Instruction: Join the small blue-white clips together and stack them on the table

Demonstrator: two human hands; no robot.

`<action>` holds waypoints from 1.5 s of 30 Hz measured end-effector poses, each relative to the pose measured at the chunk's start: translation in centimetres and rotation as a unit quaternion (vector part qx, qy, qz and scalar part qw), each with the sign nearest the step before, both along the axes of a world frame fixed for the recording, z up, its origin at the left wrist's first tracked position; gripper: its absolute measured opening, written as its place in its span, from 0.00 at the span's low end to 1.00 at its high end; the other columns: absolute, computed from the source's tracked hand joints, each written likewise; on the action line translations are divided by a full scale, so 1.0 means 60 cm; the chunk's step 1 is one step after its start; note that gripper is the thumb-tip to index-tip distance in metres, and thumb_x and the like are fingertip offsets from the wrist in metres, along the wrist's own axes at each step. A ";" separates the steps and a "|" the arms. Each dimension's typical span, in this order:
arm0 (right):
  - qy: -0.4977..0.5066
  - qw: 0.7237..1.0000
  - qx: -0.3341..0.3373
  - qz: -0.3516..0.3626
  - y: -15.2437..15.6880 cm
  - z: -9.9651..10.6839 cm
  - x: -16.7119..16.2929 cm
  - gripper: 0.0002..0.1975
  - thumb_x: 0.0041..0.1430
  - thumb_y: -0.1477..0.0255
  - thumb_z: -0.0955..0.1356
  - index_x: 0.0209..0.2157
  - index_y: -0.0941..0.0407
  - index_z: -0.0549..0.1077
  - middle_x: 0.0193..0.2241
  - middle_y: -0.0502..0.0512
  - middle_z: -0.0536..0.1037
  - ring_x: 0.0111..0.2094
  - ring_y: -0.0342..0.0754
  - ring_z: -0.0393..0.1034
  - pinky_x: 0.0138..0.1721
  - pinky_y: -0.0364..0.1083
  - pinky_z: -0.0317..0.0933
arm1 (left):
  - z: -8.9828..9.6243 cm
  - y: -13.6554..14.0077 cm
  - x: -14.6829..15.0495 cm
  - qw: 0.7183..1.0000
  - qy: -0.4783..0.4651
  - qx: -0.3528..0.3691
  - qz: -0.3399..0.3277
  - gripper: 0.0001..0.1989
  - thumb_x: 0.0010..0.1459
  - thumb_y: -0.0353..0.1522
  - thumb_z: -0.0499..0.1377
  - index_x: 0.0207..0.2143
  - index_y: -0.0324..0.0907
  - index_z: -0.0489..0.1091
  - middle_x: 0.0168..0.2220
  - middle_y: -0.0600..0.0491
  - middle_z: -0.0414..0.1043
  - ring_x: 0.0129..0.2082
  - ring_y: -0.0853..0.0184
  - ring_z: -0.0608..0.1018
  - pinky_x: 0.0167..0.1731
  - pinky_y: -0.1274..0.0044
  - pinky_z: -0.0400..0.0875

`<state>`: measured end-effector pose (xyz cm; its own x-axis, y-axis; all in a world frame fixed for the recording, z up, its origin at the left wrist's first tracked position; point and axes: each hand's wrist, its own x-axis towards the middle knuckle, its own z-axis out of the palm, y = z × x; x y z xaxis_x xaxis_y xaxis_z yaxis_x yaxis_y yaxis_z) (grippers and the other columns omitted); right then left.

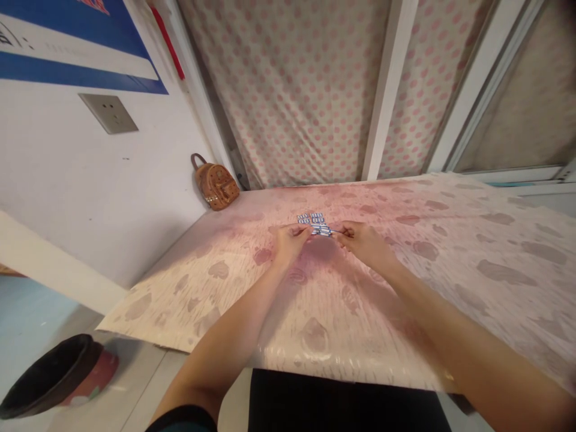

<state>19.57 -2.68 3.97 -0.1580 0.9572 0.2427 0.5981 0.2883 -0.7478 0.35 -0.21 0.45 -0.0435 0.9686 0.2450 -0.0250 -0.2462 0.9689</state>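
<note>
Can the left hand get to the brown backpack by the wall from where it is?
Probably yes, with a stretch. The left hand is at the small blue-and-white pieces; bare tablecloth lies between it and the backpack, nothing blocking.

Table (450,252) surface bare on both sides of hands, wide lateral room. Small blue-white cards (311,218) lie just beyond fingertips, in forward path. Brown mini backpack (216,187) at far-left corner against wall (90,180). Curtained window (297,90) bounds far edge.
</note>
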 end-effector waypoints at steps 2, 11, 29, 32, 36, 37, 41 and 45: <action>-0.011 1.000 0.018 -0.015 0.000 -0.003 -0.001 0.09 0.57 0.66 0.64 0.27 0.55 0.70 0.21 0.49 0.74 0.23 0.44 0.66 0.27 0.43 0.54 | -0.003 0.000 0.002 1.000 0.013 0.015 -0.006 0.08 0.52 0.34 0.65 0.31 0.38 0.79 0.30 0.49 0.80 0.29 0.68 0.80 0.29 0.80 0.72; -0.033 0.998 0.029 -0.045 -0.010 0.000 -0.013 0.11 0.57 0.64 0.64 0.25 0.55 0.70 0.22 0.49 0.72 0.24 0.43 0.63 0.27 0.43 0.49 | -0.002 -0.006 0.008 0.999 0.021 0.012 -0.031 0.11 0.53 0.36 0.65 0.34 0.37 0.79 0.33 0.47 0.80 0.31 0.65 0.81 0.32 0.78 0.73; -0.021 0.996 0.045 -0.070 -0.011 -0.003 -0.018 0.09 0.55 0.66 0.67 0.25 0.55 0.67 0.20 0.48 0.71 0.23 0.42 0.63 0.25 0.42 0.50 | 0.020 -0.026 0.019 0.999 -0.007 -0.038 -0.038 0.06 0.55 0.31 0.64 0.33 0.36 0.78 0.31 0.47 0.80 0.31 0.66 0.81 0.32 0.78 0.73; 0.010 0.996 0.064 -0.063 -0.009 -0.005 -0.017 0.13 0.51 0.66 0.70 0.38 0.55 0.70 0.26 0.49 0.74 0.26 0.44 0.67 0.26 0.42 0.55 | 0.024 -0.027 0.016 0.997 -0.024 -0.057 -0.035 0.07 0.54 0.32 0.65 0.33 0.36 0.78 0.31 0.47 0.80 0.31 0.66 0.81 0.35 0.77 0.74; -0.001 0.995 0.104 0.009 -0.004 -0.011 -0.014 0.26 0.53 0.69 0.69 0.54 0.50 0.68 0.37 0.52 0.77 0.30 0.45 0.70 0.32 0.44 0.62 | 0.028 -0.029 0.011 0.995 -0.042 -0.078 -0.041 0.07 0.55 0.33 0.65 0.34 0.36 0.78 0.33 0.47 0.80 0.33 0.64 0.82 0.36 0.75 0.75; -0.009 0.993 0.113 0.020 -0.003 -0.013 -0.014 0.25 0.54 0.69 0.69 0.55 0.49 0.69 0.39 0.52 0.78 0.30 0.46 0.70 0.34 0.45 0.62 | 0.028 -0.029 0.011 0.995 -0.044 -0.083 -0.044 0.07 0.55 0.33 0.65 0.34 0.36 0.77 0.33 0.47 0.80 0.33 0.65 0.82 0.36 0.75 0.74; -0.011 0.992 0.125 0.032 -0.006 -0.012 -0.016 0.18 0.56 0.71 0.66 0.49 0.51 0.74 0.37 0.53 0.79 0.33 0.48 0.71 0.37 0.47 0.63 | 0.030 -0.030 0.011 0.993 -0.049 -0.096 -0.049 0.06 0.56 0.31 0.64 0.34 0.36 0.77 0.33 0.47 0.80 0.32 0.66 0.82 0.36 0.76 0.74; 0.033 0.992 0.111 0.039 -0.010 -0.010 -0.018 0.15 0.57 0.72 0.66 0.46 0.53 0.76 0.33 0.53 0.79 0.33 0.47 0.72 0.37 0.46 0.63 | 0.029 -0.029 0.012 0.992 -0.055 -0.100 -0.054 0.05 0.56 0.31 0.64 0.34 0.37 0.77 0.34 0.47 0.80 0.32 0.67 0.81 0.39 0.75 0.75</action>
<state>18.49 -3.25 3.37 -0.2054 0.8642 0.4594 0.5188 0.4942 -0.6976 1.08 -1.95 2.21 0.0467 0.9978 0.0463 -0.1491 -0.0388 0.9881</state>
